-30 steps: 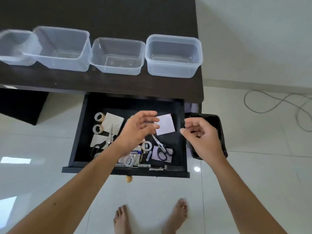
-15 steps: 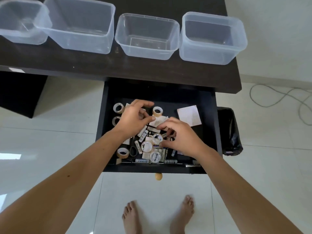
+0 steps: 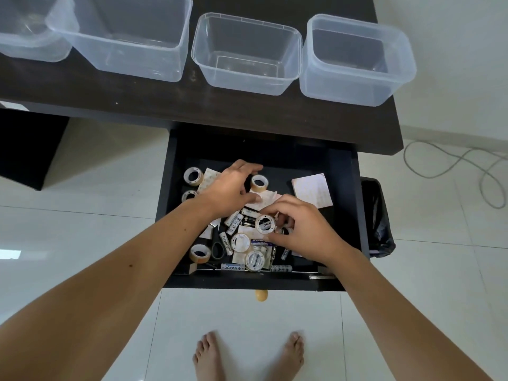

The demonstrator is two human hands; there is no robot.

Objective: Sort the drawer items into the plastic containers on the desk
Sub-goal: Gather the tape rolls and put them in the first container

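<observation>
The black drawer (image 3: 247,281) stands open under the dark desk (image 3: 110,97), filled with tape rolls, batteries, scissors (image 3: 217,247) and a white note pad (image 3: 312,189). My right hand (image 3: 302,232) pinches a small white tape roll (image 3: 265,224) between thumb and fingers, just above the pile. My left hand (image 3: 228,191) lies spread over the items on the left, its thumb on a white paper and its fingers beside a tan tape roll (image 3: 259,183). Several clear plastic containers (image 3: 247,56) stand in a row on the desk, with nothing visible inside.
A black bin (image 3: 376,218) with a liner stands right of the drawer. A grey cable (image 3: 453,166) loops on the white tiled floor. My bare feet (image 3: 247,353) are below the drawer's knob (image 3: 261,295).
Both hands have dropped from above the drawer into the pile. The right hand has closed on a white tape roll. The view has moved closer to the drawer.
</observation>
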